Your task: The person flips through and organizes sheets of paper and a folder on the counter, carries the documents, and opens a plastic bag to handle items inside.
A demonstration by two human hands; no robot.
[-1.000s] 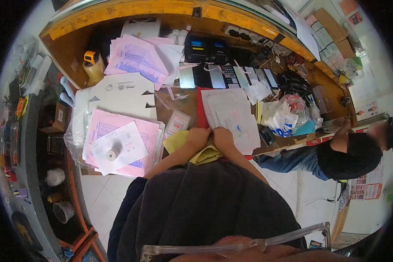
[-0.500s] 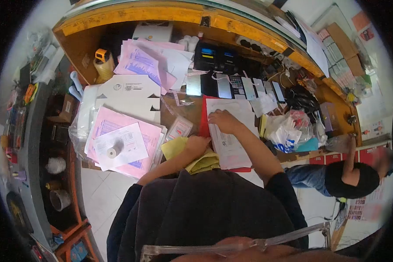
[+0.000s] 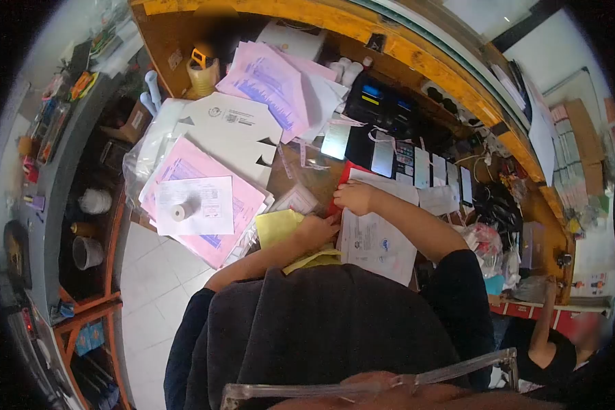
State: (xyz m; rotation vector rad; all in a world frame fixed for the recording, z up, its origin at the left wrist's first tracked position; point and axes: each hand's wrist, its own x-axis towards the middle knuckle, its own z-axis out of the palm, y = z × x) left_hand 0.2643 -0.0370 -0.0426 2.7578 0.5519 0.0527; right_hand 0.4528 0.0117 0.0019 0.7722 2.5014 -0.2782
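A stack of printed white papers (image 3: 369, 240) lies in front of me on a red folder (image 3: 344, 173), whose edge shows at the upper left. My right hand (image 3: 355, 197) rests at the left margin of the papers, its fingers curled and pinching them beside the red edge. Close below, my left hand (image 3: 318, 232) has its fingers drawn together against the same margin; what its fingertips hold is hidden. Under and beside my left wrist lie yellow sheets (image 3: 278, 229). A small clear packet with a red print (image 3: 298, 199) lies just beyond them.
Pink and white papers (image 3: 208, 232) with a paper roll (image 3: 180, 212) on top lie left, near a white cardboard sheet (image 3: 236, 130). Several phones (image 3: 383, 154) line the back right. Plastic bags (image 3: 488, 242) sit right. Another person (image 3: 543, 348) stands at far right.
The view has swung, so the desk appears tilted and shifted. My right hand has come lower along the papers' margin, nearer my left hand, and its fingers are more curled.
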